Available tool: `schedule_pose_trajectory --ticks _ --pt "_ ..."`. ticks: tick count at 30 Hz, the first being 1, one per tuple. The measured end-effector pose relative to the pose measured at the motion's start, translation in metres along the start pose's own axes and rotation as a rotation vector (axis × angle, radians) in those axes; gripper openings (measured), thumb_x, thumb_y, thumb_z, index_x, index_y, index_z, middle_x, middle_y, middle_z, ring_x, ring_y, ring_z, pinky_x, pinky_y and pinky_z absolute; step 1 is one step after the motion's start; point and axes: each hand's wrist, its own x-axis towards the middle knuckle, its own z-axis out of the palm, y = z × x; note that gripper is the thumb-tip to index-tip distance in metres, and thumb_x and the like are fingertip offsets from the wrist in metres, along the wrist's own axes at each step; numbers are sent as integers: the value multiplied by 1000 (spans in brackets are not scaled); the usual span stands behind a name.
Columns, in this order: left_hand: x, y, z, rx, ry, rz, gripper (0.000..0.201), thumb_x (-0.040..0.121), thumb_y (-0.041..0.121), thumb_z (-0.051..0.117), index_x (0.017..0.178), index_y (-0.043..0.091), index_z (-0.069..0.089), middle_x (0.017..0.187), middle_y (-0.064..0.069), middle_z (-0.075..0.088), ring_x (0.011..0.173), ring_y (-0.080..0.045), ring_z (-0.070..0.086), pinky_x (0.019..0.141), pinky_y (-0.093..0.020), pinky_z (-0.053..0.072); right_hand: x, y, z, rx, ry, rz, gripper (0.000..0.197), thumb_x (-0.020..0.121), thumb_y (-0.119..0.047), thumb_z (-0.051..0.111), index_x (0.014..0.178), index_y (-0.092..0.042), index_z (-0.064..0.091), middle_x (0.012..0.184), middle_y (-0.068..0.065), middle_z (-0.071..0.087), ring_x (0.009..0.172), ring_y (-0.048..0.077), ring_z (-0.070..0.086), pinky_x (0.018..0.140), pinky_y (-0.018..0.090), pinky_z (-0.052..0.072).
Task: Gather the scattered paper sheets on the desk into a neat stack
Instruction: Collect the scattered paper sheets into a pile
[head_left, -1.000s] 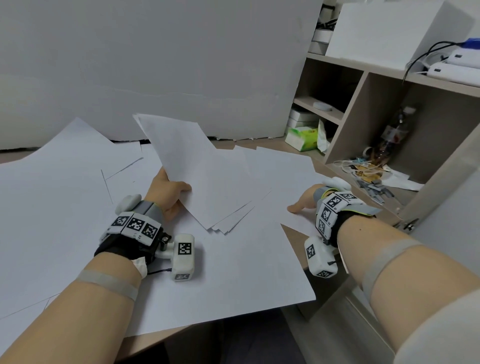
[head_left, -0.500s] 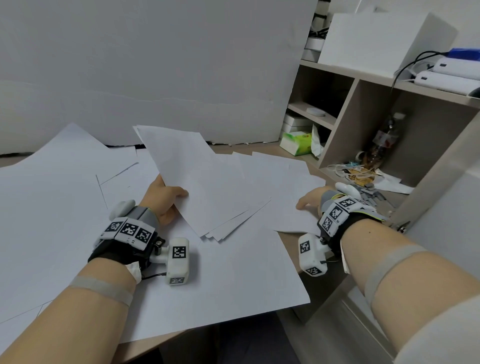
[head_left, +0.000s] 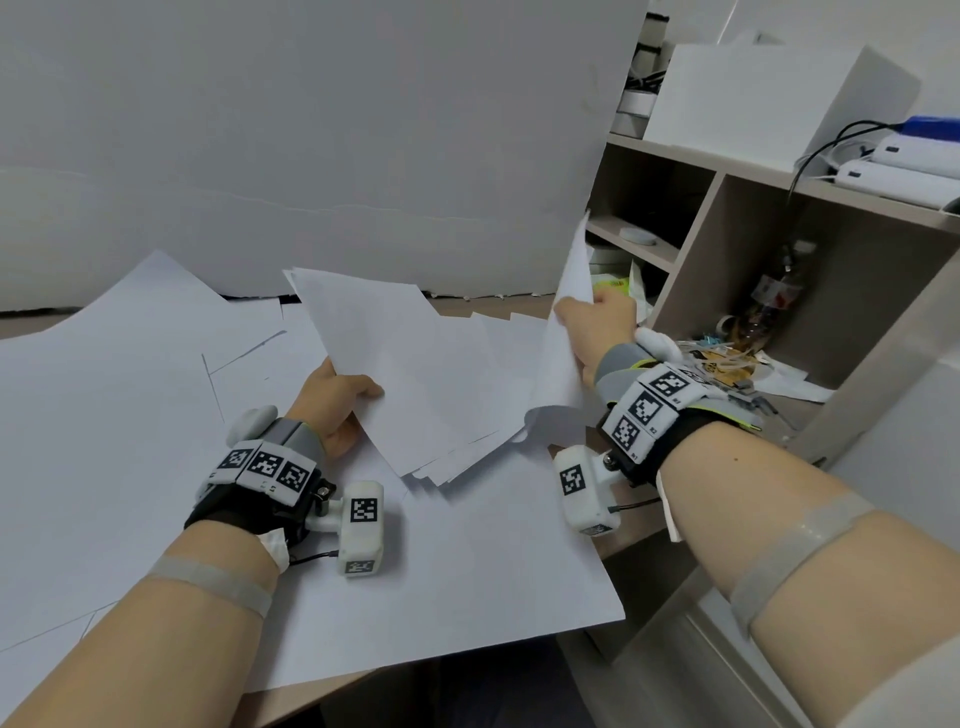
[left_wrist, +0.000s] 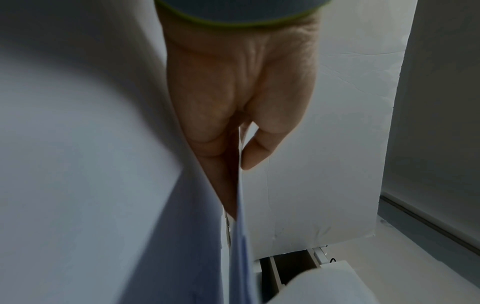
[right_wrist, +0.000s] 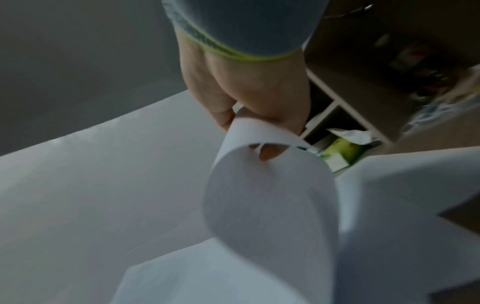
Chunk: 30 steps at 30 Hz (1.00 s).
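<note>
My left hand grips a fanned bundle of white sheets by its left edge, thumb on top, lifted and tilted above the desk. In the left wrist view the thumb pinches the bundle edge-on. My right hand pinches a single white sheet raised off the desk, standing nearly upright and curling at the bottom. In the right wrist view that sheet bends into a curl under the fingers. More loose sheets lie flat on the desk between my hands.
Large white sheets cover the wooden desk, one overhanging its front edge. A white board stands behind. A shelf unit at the right holds a bottle, a green tissue box and clutter.
My right hand, which lay flat on a sheet at the desk's right, has taken that sheet and lifted it up and leftward. The left hand keeps holding its bundle.
</note>
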Motion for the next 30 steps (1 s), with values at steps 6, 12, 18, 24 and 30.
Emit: schedule_pose_trajectory --ticks 6,12,18,24,30 --pt "-3 2 3 -30 -15 -13 50 81 -19 42 122 5 55 113 -20 62 99 -39 61 97 -54 49 -21 -34 45 -204 -86 -504 10 83 -18 57 92 -19 54 83 -4 59 77 21 55 61 29 39" --pt "-5 5 -1 -110 -15 -34 57 81 -19 41 131 4 52 125 -24 62 111 -44 62 92 -54 53 -25 -7 98 -650 -395 -444 22 84 -23 55 106 -26 57 101 3 58 83 29 54 64 29 38" --pt "-7 6 3 -146 -49 -76 40 95 0 43 134 4 53 116 -23 69 100 -38 70 79 -50 59 -44 9 117 -693 -624 -446 25 83 -32 59 65 -25 43 75 0 52 71 24 49 57 27 31" --pt "-10 7 4 -45 -122 -144 53 99 50 49 119 4 65 114 -21 69 106 -34 66 82 -49 57 -58 8 109 -456 -841 -291 38 85 -53 64 87 -16 74 93 5 72 84 16 62 77 38 54" --pt "-2 1 2 64 49 -114 47 87 -18 44 130 -1 52 119 -24 64 103 -42 64 83 -49 56 -17 16 69 -439 -493 -62 24 68 -30 63 70 -6 66 74 11 69 70 29 63 74 48 60"
